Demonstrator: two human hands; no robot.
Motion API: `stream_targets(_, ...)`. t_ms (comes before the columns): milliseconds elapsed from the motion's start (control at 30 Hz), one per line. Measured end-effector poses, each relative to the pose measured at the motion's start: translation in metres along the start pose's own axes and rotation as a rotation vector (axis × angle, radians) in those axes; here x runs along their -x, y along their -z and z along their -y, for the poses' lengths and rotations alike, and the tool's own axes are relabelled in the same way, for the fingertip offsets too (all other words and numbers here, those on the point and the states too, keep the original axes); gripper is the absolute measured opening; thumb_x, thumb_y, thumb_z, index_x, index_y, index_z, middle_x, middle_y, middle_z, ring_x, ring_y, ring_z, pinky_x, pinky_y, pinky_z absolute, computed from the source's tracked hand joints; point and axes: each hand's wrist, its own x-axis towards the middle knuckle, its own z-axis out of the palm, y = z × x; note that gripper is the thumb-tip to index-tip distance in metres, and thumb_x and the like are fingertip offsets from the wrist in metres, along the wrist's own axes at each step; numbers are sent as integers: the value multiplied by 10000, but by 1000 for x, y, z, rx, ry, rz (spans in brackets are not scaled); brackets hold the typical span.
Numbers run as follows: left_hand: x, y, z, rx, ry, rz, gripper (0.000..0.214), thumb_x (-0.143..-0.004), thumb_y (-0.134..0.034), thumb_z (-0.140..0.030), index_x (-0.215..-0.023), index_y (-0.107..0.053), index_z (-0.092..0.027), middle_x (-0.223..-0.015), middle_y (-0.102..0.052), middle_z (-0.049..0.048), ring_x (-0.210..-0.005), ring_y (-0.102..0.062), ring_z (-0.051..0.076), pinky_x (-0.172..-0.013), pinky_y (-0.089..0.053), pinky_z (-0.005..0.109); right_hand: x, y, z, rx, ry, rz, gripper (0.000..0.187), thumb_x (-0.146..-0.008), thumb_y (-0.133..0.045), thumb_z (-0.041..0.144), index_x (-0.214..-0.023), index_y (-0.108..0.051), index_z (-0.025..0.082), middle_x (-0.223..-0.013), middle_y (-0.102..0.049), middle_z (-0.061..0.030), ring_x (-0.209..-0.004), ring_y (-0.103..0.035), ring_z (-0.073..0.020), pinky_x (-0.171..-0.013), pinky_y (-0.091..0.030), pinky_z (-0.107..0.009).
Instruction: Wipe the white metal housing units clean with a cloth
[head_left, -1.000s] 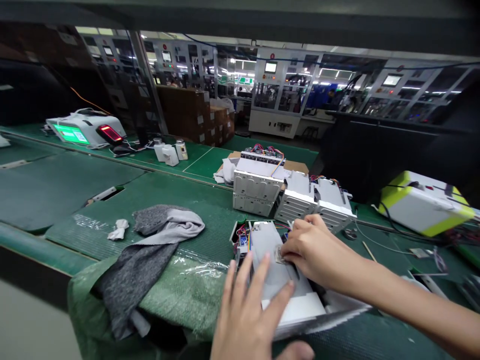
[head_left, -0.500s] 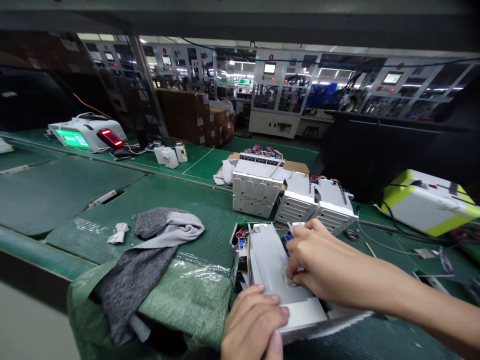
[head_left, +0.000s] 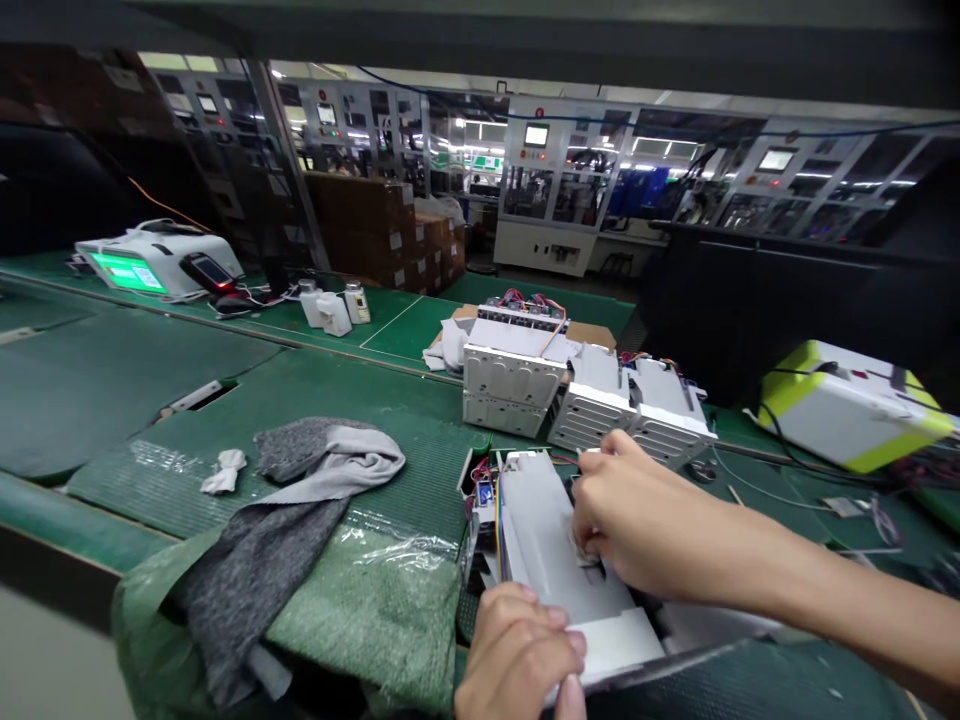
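Observation:
A grey box-shaped electronic unit (head_left: 540,530) with coloured wires along its left side lies in front of me, tilted slightly. My left hand (head_left: 517,650) curls its fingers over the unit's near left corner and grips it. On the unit's top face my right hand (head_left: 615,505) is closed, fingertips pressed down near the middle. A small pale wad (head_left: 583,552) shows partly under those fingertips; the rest of it is hidden by the hand. To the left, a grey cloth (head_left: 322,470) drapes over a green woven sack (head_left: 367,610).
Several similar metal units (head_left: 514,375) stand behind. A crumpled white scrap (head_left: 223,472) lies left of the cloth. Farther back are small white bottles (head_left: 330,308), a handheld scanner (head_left: 208,272) and a white device with a green screen (head_left: 127,272). A white-and-yellow box (head_left: 855,405) stands at right.
My right hand has shifted slightly over the unit's top face, still pressed down. The unit's near end has swung a little to the right with my left hand. The scanner's red light has dimmed.

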Motion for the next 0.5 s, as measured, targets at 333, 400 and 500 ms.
stream_targets(333, 5, -4, 3, 24, 11, -36, 206, -882, -441, -119, -741, -576, -184, -569, -611, -10, -575, -604, 144, -682, -507, 326, 6, 5, 6, 108, 168, 110, 179, -691, -661, 46, -608, -706, 197, -639, -669, -47, -774, -511, -187, -776, -246, -372)
stream_targets(400, 5, -4, 3, 24, 8, -23, 233, -918, -414, -179, -750, -575, -190, -570, -610, -4, -576, -603, 153, -679, -507, 336, 8, 6, 7, 107, 180, 118, 160, -695, -686, 70, -618, -713, 208, -606, -661, -36, -764, -505, -188, -769, -244, -375)
stream_targets(500, 6, -4, 3, 22, 9, -27, 240, -930, -404, -196, -759, -573, -192, -573, -604, -1, -584, -602, 156, -686, -505, 342, 10, 8, 5, 91, 195, 92, 162, -735, -692, 111, -609, -707, 211, -598, -654, -34, -755, -497, -182, -768, -245, -374)
